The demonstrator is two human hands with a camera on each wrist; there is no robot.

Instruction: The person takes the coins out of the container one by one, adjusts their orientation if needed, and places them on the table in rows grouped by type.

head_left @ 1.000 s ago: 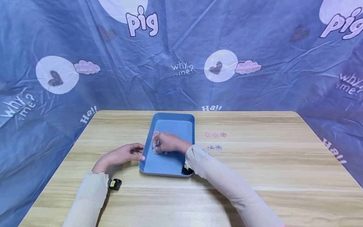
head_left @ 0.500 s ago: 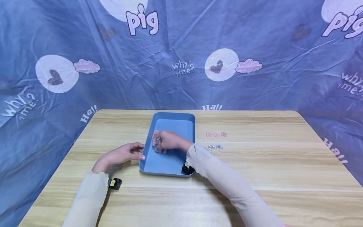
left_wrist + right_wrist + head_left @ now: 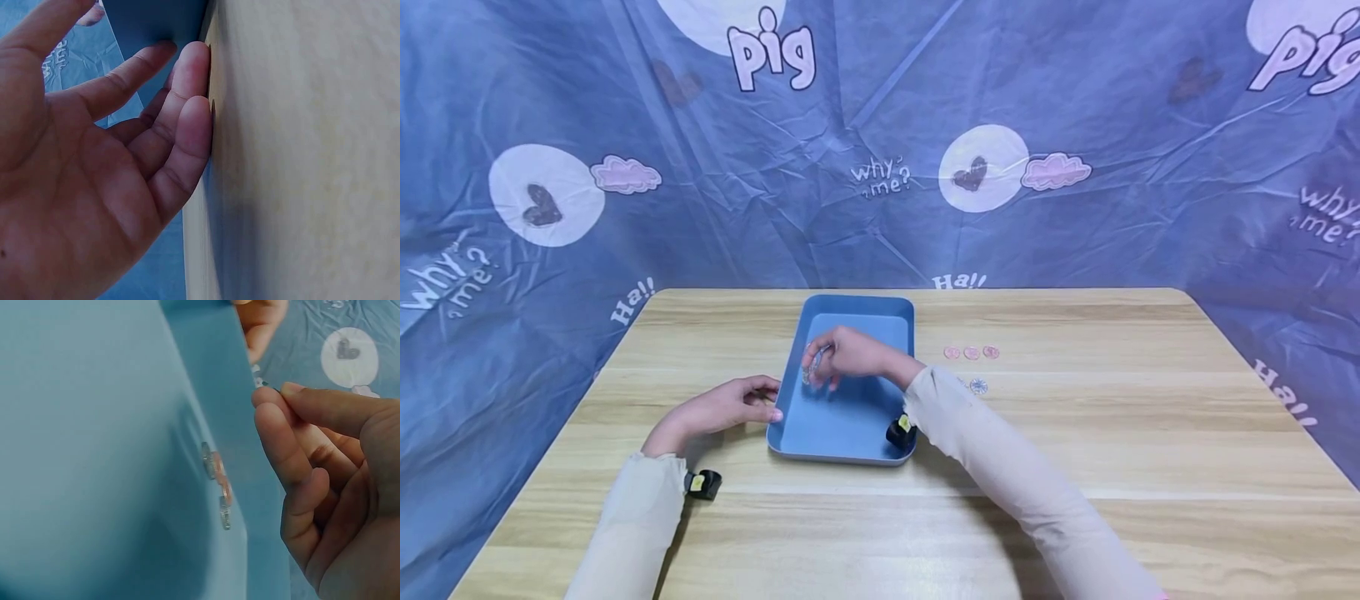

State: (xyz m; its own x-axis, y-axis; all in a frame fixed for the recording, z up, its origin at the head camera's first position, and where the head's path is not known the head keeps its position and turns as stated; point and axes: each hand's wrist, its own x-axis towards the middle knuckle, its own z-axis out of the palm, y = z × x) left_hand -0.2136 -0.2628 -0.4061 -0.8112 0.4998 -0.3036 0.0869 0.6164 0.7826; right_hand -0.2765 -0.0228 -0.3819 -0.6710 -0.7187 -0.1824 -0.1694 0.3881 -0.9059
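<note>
My right hand is over the left side of the blue tray. Its thumb and index finger pinch a small silver coin, largely covered by the fingertips in the right wrist view. In that view several silver and copper-coloured coins lie in a short overlapping row by the tray wall. My left hand stays at the tray's left edge, thumb at the rim. In the left wrist view its fingers are spread and relaxed, with the lower fingertips against the table.
Right of the tray, three copper-coloured coins lie in a row on the wooden table. A silver coin lies in front of them, with another partly behind my right sleeve. A printed blue cloth hangs behind the table.
My right hand has risen a little and moved toward the tray's far end, the silver coin moving with it. The right sleeve now covers more of the silver coins on the table. My left hand has stayed put.
</note>
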